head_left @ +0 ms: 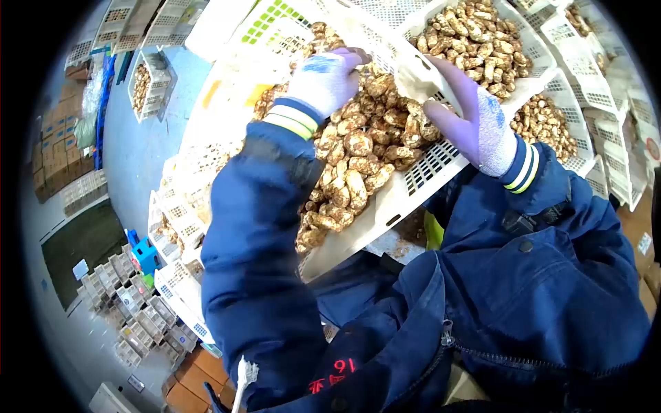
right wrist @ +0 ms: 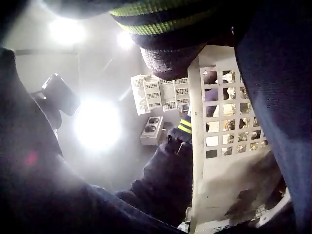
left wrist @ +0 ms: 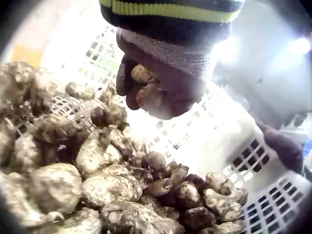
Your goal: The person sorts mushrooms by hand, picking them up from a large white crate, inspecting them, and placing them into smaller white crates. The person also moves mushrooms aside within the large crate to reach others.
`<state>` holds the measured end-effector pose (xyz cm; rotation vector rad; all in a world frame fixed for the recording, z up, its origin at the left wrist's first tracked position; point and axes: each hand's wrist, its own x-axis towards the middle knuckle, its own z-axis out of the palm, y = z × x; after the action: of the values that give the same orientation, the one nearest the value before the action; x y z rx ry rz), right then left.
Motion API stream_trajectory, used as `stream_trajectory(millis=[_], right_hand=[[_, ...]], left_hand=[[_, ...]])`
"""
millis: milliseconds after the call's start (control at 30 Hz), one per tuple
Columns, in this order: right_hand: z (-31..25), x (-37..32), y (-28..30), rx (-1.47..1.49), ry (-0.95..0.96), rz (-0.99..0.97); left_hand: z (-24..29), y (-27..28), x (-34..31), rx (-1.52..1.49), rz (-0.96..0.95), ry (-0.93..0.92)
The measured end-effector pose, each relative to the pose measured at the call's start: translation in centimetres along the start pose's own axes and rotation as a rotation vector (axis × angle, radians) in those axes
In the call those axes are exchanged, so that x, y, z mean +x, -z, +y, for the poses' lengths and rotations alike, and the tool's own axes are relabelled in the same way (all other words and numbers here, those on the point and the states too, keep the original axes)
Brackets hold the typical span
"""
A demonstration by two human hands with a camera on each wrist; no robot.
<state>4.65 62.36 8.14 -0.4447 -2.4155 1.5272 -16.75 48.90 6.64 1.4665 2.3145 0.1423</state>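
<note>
A gloved left hand (head_left: 323, 79) reaches over the far part of a white slatted crate (head_left: 375, 237) filled with brown-and-white taro roots (head_left: 358, 143). In the left wrist view, the fingers of this hand (left wrist: 165, 73) curl round a couple of small taro roots (left wrist: 147, 95), above the heap. At the crate's right side, the gloved right hand (head_left: 482, 120) grips the rim, fingers over it and thumb on the near side. The right wrist view shows that hand (right wrist: 168, 63) at the top edge of the crate wall (right wrist: 197, 122), its fingertips hidden.
Another crate (head_left: 544, 79) of taro roots stands beyond the right hand, with a further heap (head_left: 544, 127) next to it. More white crates (head_left: 182, 213) line the left side. A filled crate (head_left: 151, 86) sits on the blue floor (head_left: 138, 162), and cardboard boxes (head_left: 62, 151) are stacked far left.
</note>
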Motion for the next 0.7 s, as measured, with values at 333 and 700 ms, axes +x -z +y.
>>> stream_trajectory(millis=[333, 700], right_hand=[[0.2, -0.1, 0.0, -0.09, 0.062, 0.033], [0.4, 0.0, 0.0, -0.005, 0.017, -0.004]], left_hand=[[-2.0, -1.9, 1.5, 0.212, -0.08, 0.082], [-6.3, -1.7, 0.4, -0.186, 0.466, 0.036]])
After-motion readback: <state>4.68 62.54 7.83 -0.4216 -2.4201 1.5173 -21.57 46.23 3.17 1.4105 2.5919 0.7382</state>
